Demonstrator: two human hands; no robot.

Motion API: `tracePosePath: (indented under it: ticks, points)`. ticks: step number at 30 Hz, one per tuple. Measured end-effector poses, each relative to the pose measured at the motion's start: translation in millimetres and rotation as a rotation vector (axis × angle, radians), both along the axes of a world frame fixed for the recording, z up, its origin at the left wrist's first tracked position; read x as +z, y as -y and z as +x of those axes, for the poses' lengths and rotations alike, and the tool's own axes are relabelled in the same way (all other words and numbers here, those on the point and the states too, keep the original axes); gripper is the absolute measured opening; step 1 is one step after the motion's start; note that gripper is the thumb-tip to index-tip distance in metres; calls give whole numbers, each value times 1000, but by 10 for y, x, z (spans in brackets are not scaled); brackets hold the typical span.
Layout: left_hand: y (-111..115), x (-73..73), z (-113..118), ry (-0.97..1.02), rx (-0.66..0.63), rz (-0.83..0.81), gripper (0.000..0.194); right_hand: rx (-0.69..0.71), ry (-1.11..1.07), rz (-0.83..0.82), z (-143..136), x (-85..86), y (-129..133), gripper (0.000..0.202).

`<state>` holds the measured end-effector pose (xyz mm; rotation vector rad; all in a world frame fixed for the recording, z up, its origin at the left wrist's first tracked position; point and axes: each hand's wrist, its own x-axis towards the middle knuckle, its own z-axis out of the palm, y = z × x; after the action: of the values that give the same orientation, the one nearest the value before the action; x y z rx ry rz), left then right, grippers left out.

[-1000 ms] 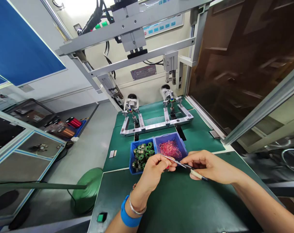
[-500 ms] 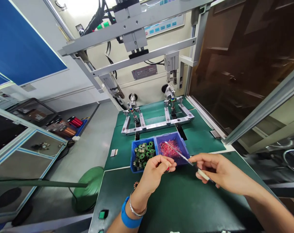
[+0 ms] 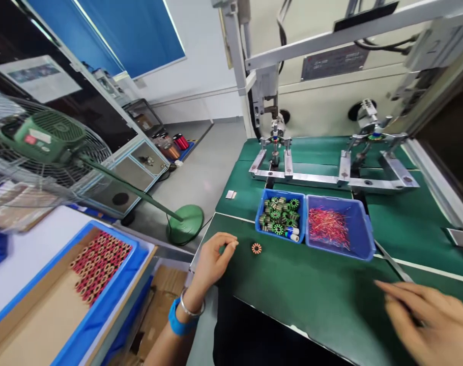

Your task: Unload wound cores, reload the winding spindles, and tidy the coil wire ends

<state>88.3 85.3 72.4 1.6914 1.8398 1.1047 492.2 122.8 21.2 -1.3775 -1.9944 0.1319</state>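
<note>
My left hand (image 3: 214,259), with a blue band and a bangle at the wrist, is over the bench's left front edge. Its thumb and fingers are pinched together; what lies between them is hidden. To its right, a small ring-shaped wound core (image 3: 256,248) with copper-coloured segments lies on the green bench. My right hand (image 3: 430,310), blurred, hovers at the right with curled fingers around a slim metal tool (image 3: 394,262), whose shaft points toward a purple bin (image 3: 359,229). Red wire scraps (image 3: 328,226) fill much of this bin. Beside it, a blue bin (image 3: 259,216) holds green-and-metal cores.
A metal fixture (image 3: 315,175) spans the bench behind the bins. At the left, a blue-edged tray (image 3: 130,239) carries rows of red cores on a white table. A green fan (image 3: 52,134) stands behind that table. Frame posts (image 3: 235,46) rise behind the bench.
The view has swung left, bringing the tray of cores and the fan into sight. My left hand has moved left, away from the bins; the hands are farther apart.
</note>
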Motion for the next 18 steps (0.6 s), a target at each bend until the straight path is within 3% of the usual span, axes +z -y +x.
tracePosePath:
  ticks: [3,7,11,14,18]
  points:
    - [12,-194,92,-18,-7,-14,19,263,-111,62,-694,111,122,24]
    - [-16,-266,220,-45,-32,-35,20,375,-201,-18,-1236,51,300,21]
    - [-13,-178,246,-17,-59,-64,18,381,-226,-54,-1264,-51,351,19]
    - [-7,-124,261,11,-70,-101,41,398,-235,-84,-1220,-59,335,16]
    - [31,-162,281,170,28,-125,44,407,-234,-99,-1219,-49,327,15]
